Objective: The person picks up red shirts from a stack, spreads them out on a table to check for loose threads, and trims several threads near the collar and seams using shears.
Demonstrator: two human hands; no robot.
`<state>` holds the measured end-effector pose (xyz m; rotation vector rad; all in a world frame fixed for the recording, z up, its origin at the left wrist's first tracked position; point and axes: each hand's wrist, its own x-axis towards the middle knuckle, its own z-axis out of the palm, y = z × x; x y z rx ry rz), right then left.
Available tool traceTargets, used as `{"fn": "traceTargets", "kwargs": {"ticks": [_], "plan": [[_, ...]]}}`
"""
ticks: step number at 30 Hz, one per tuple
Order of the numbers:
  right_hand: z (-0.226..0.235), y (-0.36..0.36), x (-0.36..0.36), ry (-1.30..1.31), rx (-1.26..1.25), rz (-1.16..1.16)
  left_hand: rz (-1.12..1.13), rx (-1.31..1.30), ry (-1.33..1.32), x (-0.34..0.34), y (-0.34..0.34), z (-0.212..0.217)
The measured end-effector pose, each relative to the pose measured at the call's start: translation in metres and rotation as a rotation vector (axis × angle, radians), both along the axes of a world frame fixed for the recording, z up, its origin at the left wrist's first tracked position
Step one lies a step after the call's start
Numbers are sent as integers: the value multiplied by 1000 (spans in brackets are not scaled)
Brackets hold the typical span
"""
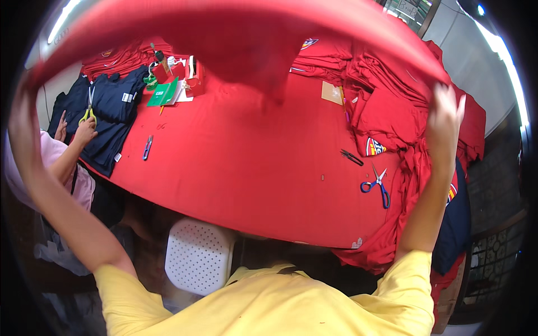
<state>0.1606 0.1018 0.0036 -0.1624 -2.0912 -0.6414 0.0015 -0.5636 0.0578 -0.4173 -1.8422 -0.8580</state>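
Note:
A large red garment [235,33], blurred by motion, is stretched in an arc between my raised hands. It hangs in the air over the far part of the red-covered table [241,162], and its middle sags toward the surface. My left hand [27,92], up at the far left rim, is closed on one end, though smeared. At the right, my right hand [444,109] grips the other end, with a digit sticking out. Below it on the table lie blue-handled scissors [384,193], open-bladed, and small dark thread snips [352,157].
Heaped red garments [392,115] with printed badges line the right side. At left, a co-worker's hand [85,131] holds yellow-handled scissors [89,109] by folded navy garments [112,101]. Blue snips [148,148], a green booklet [162,94] and a white perforated stool [197,255] are nearby.

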Motion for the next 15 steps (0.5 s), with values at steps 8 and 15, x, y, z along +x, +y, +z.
{"fn": "traceTargets", "kwargs": {"ticks": [8,15], "plan": [[-87,-20,171,-875,-1054,466,-837,-12,-1241,154,34,-170],[-299,23,19,-690,-1221,88,46,-312,-845,70,155,-370]]}}
